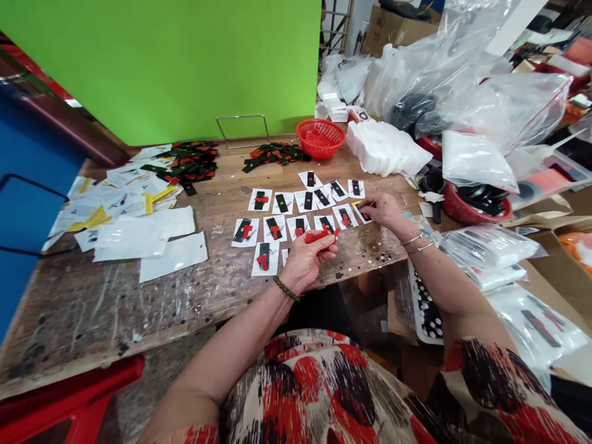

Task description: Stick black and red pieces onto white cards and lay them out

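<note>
My left hand (309, 256) is closed around a small bunch of red strips (320, 235), held just above the wooden table (139, 302). My right hand (382, 208) pinches at the rightmost white card (362, 211) in the middle row. Several white cards (274, 227) lie in rows in front of me, each with a black strip; many also carry a red piece.
Piles of black and red strips (276, 153) lie at the back beside a red basket (320, 137). White sleeves and papers (139, 237) spread on the left. Plastic bags (462, 92) and a red bowl (472, 206) crowd the right. A green board (161, 61) stands behind.
</note>
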Action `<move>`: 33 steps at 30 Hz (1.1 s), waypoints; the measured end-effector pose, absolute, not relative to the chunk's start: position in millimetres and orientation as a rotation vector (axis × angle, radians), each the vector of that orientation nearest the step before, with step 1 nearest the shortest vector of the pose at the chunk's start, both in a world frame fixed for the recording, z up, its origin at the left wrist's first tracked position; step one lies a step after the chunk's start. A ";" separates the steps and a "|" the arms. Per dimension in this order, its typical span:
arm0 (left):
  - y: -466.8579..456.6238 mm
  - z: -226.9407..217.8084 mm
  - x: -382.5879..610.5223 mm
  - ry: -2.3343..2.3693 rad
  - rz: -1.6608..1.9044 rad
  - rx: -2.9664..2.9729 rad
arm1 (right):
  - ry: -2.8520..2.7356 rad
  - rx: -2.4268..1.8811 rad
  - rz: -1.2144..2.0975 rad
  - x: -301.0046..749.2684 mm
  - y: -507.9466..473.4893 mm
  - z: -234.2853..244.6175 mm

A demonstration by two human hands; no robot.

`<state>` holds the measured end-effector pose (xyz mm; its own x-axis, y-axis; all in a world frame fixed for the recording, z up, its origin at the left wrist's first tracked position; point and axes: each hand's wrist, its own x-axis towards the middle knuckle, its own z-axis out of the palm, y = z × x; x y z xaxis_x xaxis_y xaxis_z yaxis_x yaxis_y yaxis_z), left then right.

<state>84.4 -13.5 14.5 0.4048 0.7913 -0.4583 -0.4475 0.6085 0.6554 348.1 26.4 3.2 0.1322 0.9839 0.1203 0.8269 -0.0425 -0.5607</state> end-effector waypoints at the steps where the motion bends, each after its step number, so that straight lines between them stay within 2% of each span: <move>1: -13.2 13.6 85.2 0.834 0.821 0.472 | -1.740 -1.881 0.344 343.0 23.7 4.6; 3: -13.1 12.1 86.5 0.840 0.829 0.470 | -1.737 -1.796 0.325 327.8 13.3 12.4; 8: -16.2 11.8 88.1 0.811 0.862 0.483 | -1.683 -1.552 0.969 276.8 -22.8 35.9; 11: -17.2 13.9 84.2 0.789 0.866 0.482 | -1.623 -1.467 1.097 259.3 -27.3 37.0; 15: -13.8 17.1 71.2 0.810 0.915 0.455 | -1.580 -1.522 0.942 256.2 2.3 33.4; 24: 2.1 18.3 43.0 0.863 0.916 0.388 | -2.028 -1.791 0.426 232.5 113.0 9.3; 29: 11.5 16.9 34.4 0.900 0.935 0.368 | -2.066 -1.853 0.277 229.7 126.0 -4.4; 33: 13.1 16.9 31.7 0.902 0.923 0.377 | -1.997 -1.792 0.250 232.9 113.2 13.1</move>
<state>31.7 13.1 16.9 0.2850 0.8151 -0.5043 -0.5230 0.5731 0.6309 232.9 113.2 13.1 -0.0608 0.9773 0.2030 0.8971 0.1426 -0.4181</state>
